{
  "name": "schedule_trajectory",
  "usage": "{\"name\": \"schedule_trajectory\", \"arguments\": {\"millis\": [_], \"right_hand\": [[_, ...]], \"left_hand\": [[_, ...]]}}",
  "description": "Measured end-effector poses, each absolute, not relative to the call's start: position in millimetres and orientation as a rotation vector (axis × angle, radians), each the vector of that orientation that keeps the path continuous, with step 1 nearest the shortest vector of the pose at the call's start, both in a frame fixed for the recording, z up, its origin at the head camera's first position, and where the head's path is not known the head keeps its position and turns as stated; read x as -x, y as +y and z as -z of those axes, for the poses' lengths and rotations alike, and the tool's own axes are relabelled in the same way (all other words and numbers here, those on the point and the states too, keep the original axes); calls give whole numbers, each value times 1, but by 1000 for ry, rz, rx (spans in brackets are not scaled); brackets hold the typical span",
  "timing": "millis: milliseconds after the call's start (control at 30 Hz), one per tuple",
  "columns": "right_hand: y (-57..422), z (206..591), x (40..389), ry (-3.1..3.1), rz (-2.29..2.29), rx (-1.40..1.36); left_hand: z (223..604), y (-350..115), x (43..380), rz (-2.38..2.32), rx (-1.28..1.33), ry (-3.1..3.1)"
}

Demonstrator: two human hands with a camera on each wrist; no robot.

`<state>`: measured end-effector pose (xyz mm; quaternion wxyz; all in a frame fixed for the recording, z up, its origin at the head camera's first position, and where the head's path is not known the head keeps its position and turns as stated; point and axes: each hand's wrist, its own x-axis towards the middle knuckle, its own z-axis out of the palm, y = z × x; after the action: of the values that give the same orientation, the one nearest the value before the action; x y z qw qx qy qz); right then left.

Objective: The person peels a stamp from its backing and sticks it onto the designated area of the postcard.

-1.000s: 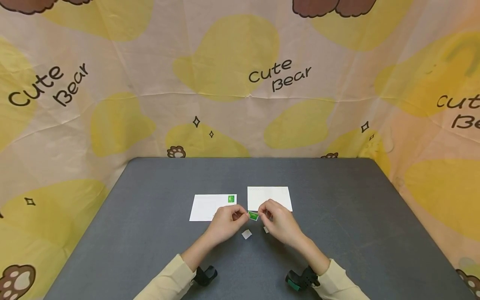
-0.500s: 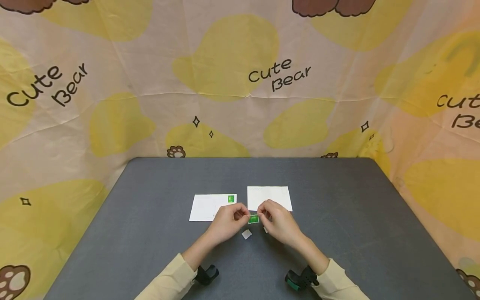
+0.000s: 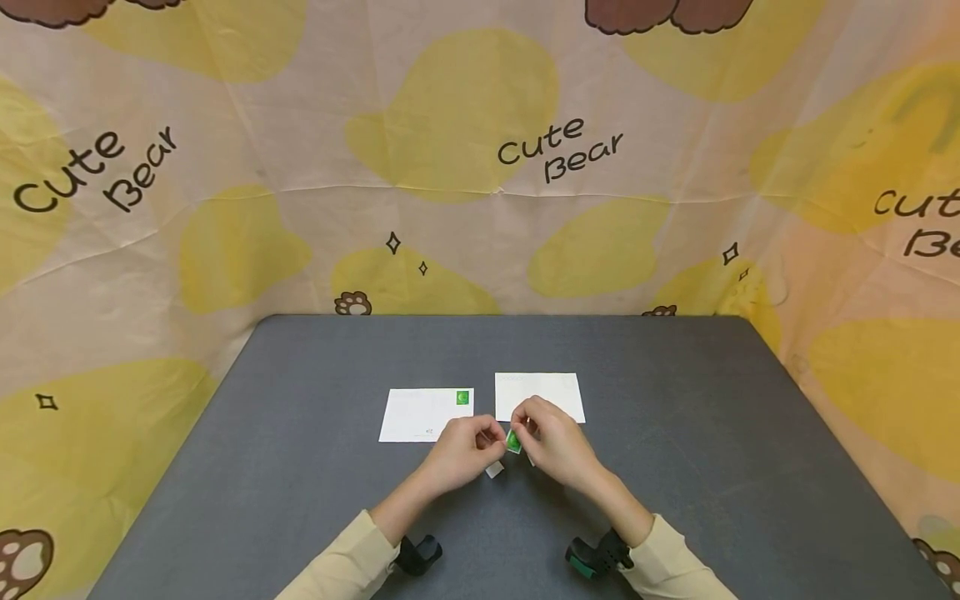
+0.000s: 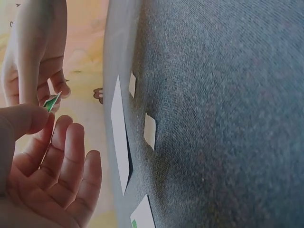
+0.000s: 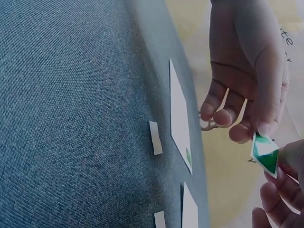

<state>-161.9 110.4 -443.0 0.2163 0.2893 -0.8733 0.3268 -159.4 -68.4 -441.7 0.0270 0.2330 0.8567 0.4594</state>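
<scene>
A small green stamp (image 3: 513, 442) with a white border is held up between the two hands over the table. The left hand (image 3: 468, 452) pinches one corner of it between thumb and forefinger. At the opposite side, the right hand (image 3: 553, 442) pinches it too. In the right wrist view the stamp (image 5: 265, 154) is tilted and looks slightly bent. Beyond the left hand lies a white envelope (image 3: 412, 414) bearing a green stamp in its upper right corner. A second white envelope (image 3: 536, 392), partly behind the right hand, shows no stamp on its visible part.
Two small pale paper pieces lie near the hands: one piece (image 3: 495, 470) below the left fingertips, the other (image 5: 156, 137) clear in the right wrist view but mostly hidden from the head view. The grey table (image 3: 315, 358) ends at a patterned curtain (image 3: 450, 167).
The stamp has turned from nearly level to tilted. The left hand has shifted slightly right and toward the person, closer to the right hand. The envelopes have stayed put.
</scene>
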Motion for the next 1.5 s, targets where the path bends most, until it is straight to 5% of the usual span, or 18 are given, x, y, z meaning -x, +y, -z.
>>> {"name": "schedule_trajectory", "arguments": {"millis": [533,1500], "right_hand": [[117,446,163,-2446,-983,-713],[116,445,165,-2535,-1135,-660]], "left_hand": [[440,-71,161,-1528,-541,2659],[445,-70,161,-1498,-622,2649]]}}
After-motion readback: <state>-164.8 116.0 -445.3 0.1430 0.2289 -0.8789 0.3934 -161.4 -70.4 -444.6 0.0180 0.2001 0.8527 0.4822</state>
